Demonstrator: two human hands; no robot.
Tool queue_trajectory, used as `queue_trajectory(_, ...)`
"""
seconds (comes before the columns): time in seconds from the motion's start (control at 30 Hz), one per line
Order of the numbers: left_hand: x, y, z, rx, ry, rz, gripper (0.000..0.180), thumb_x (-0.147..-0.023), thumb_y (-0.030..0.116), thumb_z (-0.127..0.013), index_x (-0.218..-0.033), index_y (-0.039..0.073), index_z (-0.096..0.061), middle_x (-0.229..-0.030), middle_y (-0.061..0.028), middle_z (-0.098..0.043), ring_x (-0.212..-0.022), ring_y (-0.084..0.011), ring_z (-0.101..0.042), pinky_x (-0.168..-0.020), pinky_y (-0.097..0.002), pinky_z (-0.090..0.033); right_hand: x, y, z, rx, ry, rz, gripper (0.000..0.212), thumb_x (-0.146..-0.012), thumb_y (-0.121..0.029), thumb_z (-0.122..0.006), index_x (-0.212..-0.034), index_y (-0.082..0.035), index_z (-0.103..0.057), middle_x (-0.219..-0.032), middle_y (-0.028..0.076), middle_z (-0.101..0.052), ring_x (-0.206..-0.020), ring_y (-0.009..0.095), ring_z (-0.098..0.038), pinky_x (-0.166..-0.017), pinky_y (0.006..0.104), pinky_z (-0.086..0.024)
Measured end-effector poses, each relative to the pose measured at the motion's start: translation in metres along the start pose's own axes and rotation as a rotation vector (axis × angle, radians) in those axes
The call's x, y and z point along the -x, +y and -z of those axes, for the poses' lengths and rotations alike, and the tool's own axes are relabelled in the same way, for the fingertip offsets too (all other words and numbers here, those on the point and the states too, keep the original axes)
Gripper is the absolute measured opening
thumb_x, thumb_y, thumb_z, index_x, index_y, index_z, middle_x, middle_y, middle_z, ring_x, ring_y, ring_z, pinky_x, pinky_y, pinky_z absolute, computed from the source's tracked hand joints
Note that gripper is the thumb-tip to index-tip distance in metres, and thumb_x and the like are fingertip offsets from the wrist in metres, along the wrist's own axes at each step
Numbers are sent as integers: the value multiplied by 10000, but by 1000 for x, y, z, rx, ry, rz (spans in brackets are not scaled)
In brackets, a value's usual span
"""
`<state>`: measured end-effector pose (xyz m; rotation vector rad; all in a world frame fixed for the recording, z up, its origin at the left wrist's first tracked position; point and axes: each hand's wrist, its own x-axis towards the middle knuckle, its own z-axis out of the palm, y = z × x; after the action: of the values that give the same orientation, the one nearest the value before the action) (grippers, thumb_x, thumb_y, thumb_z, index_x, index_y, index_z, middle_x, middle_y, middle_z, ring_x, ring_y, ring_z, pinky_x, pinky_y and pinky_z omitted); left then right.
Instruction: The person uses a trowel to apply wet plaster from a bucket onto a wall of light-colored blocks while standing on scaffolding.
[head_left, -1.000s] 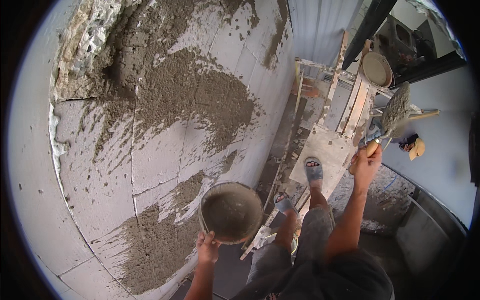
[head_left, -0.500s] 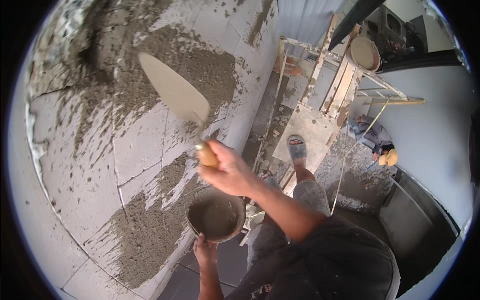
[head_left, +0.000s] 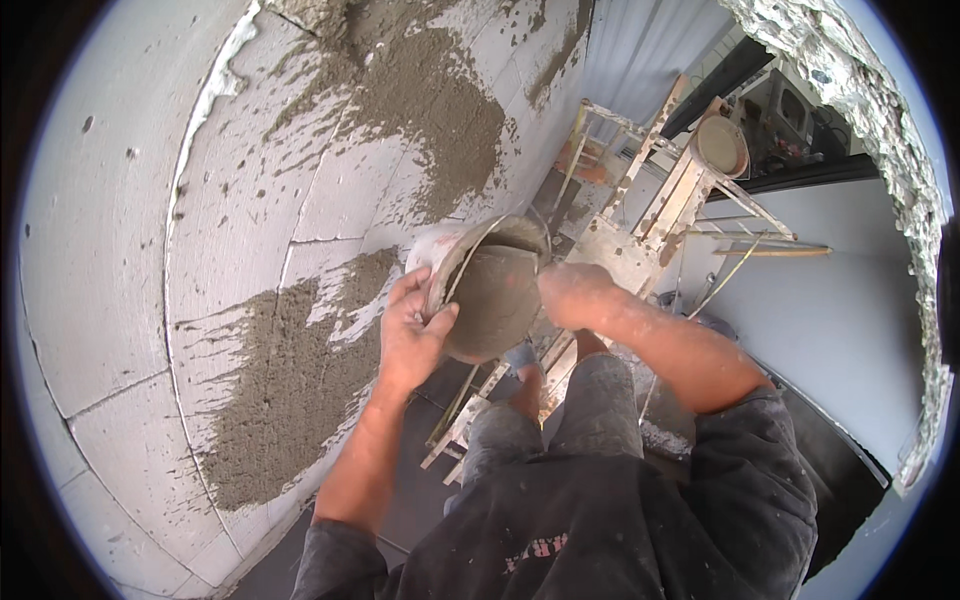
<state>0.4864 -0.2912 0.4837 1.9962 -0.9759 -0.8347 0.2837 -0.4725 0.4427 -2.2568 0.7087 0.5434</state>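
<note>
A mortar-smeared bucket (head_left: 437, 248) is tilted in front of me, its mouth facing me. My left hand (head_left: 412, 335) grips its left rim, thumb over the edge and fingers round the outside. At the opposite rim is my right hand (head_left: 578, 295), closed round the trowel's handle. The trowel's blade cannot be made out clearly against the grey inside of the bucket. To the left rises a pale block wall (head_left: 330, 205), with a lower patch of wet grey mortar (head_left: 290, 400) and an upper mortar patch (head_left: 440, 120).
Below my feet are mortar-spotted scaffold planks (head_left: 600, 265). A second bucket (head_left: 720, 146) stands on the far part of the scaffold. A rough broken wall edge (head_left: 870, 120) borders the right side, near a smooth pale panel (head_left: 800, 270).
My right hand has swung the trowel from the wall down to the bucket. The bucket has been raised and tilted, with my left hand on its rim. My view has shifted.
</note>
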Motion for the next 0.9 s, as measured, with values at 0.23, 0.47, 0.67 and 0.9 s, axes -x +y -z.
queue_trajectory(0.23,-18,77,21,-33,-137,-157,333,-859,66,-802,-697,-12,-522,-1311,-204,-600,-1189,-268,-597,-964,-382,-485,11,50,6,-715,-652,-102,98,-873,-94,-656,-904,-2,-639,-663,85,-631,-493,199,-630,-426,355,-503)
queue_trajectory(0.47,-23,17,42,21,-88,-99,232,-939,121,-778,-790,17,-634,-1414,-106,-567,-1041,-151,-618,-785,-301,-518,48,4,-111,-1830,-683,65,86,-975,-113,-629,-991,-50,-573,-660,26,-557,-442,126,-524,-388,284,-423)
queue_trajectory(0.67,-30,-22,6,758,35,146,154,-979,165,-739,-1034,23,-717,-1282,-85,-621,-886,-115,-639,-696,-299,-569,54,-1,-100,-1760,-243,150,97,-966,-96,-627,-1006,-33,-566,-671,31,-557,-446,132,-510,-417,296,-429)
queue_trajectory(0.9,-65,-41,-58,907,-8,363,189,-976,200,-754,-863,154,-609,-853,10,-659,-735,-128,-599,-833,-438,-562,78,29,-66,-1875,-12,-27,126,-934,-65,-613,-1038,-20,-558,-672,53,-552,-426,145,-499,-411,307,-429)
